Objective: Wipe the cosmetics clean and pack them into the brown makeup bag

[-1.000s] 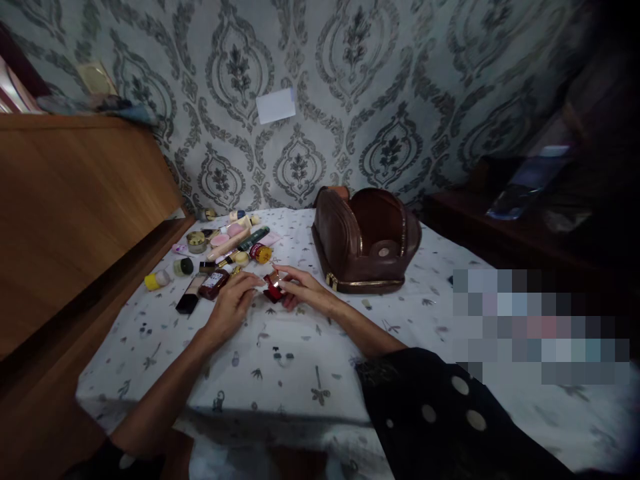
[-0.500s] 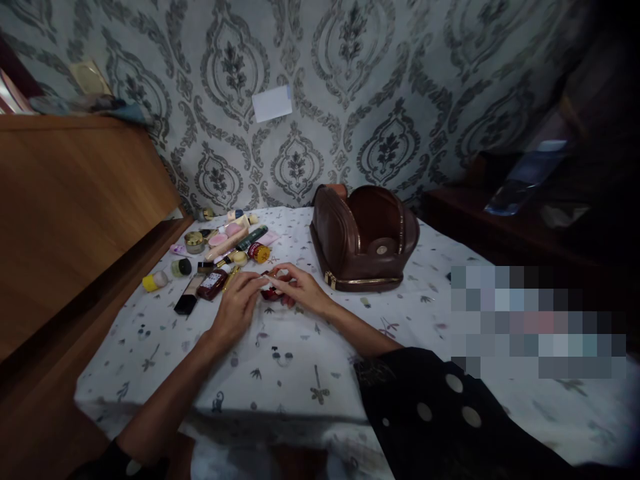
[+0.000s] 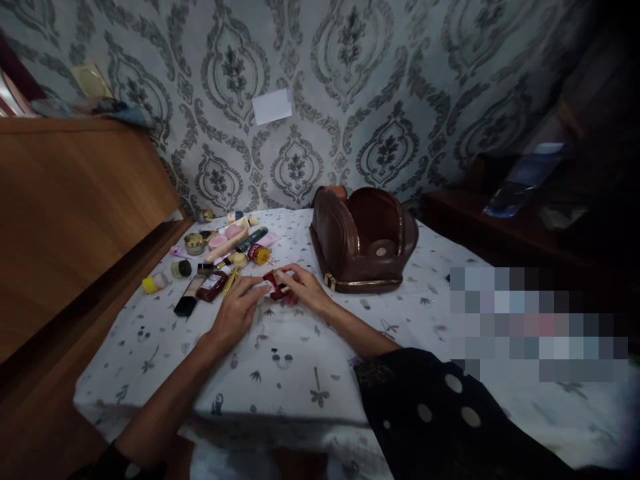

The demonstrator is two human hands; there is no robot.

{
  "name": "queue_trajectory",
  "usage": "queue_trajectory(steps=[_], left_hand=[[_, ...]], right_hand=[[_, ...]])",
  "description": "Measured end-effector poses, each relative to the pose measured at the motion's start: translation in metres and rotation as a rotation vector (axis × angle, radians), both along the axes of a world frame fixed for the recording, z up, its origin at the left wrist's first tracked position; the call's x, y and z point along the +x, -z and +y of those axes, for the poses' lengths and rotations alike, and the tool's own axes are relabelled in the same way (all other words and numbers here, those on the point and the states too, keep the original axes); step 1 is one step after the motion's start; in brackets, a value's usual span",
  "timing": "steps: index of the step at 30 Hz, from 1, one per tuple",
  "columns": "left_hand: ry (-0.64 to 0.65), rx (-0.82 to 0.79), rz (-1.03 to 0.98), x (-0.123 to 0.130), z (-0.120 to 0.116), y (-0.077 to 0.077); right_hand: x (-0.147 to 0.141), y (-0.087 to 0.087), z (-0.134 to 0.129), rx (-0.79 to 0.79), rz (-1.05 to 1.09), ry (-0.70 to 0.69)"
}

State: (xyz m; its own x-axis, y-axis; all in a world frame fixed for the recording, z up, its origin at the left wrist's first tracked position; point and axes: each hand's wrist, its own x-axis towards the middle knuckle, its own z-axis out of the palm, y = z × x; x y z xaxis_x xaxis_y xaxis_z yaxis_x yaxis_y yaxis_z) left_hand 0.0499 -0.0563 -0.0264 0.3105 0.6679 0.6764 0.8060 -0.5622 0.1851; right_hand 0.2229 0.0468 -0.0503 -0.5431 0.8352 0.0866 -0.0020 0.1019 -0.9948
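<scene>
My right hand (image 3: 306,291) is closed on a small red container (image 3: 273,283), just above the tablecloth; its exact kind cannot be made out. My left hand (image 3: 241,308) pinches a small white piece (image 3: 265,285), perhaps a wipe, against the container's near left side. Left of my hands lie a dark red bottle with a white label (image 3: 213,285), a slim gold tube (image 3: 231,281) and a bottle with a black cap (image 3: 189,297). Behind my fingers a red jar with a yellow lid (image 3: 259,254) rests on its side.
An unzipped brown leather bag (image 3: 363,243) stands at the back right. More cosmetics, among them a gold-lidded jar (image 3: 195,243) and a yellow-capped bottle (image 3: 155,283), spread over the left of the patterned tablecloth (image 3: 280,387). A wooden cabinet (image 3: 80,220) borders the left side.
The red container has turned and shows more of its side between my hands. My left fingers have drawn slightly back from my right ones. The bag and cosmetics stay put.
</scene>
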Motion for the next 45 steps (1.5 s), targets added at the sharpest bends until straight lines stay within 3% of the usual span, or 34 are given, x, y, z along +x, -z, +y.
queue_trajectory(steps=[7, 12, 21, 28, 35, 45], left_hand=[[-0.024, -0.1, -0.148, -0.003, 0.003, 0.003], [-0.081, -0.161, -0.234, -0.01, 0.007, 0.006], [-0.063, -0.168, -0.299, -0.009, 0.008, 0.006], [-0.064, -0.154, -0.255, -0.005, 0.008, 0.005], [-0.045, -0.006, -0.136, 0.001, 0.007, 0.007], [-0.017, 0.042, -0.008, 0.005, 0.006, 0.007]], right_hand=[[0.002, -0.005, -0.003, -0.044, 0.019, -0.028], [0.007, -0.007, 0.0, -0.043, 0.08, -0.121], [0.005, 0.002, 0.005, 0.216, 0.071, -0.107], [0.005, -0.001, 0.001, 0.254, 0.051, -0.054], [0.005, -0.011, -0.006, 0.254, 0.038, -0.026], [0.006, -0.006, -0.003, 0.225, -0.013, 0.007]])
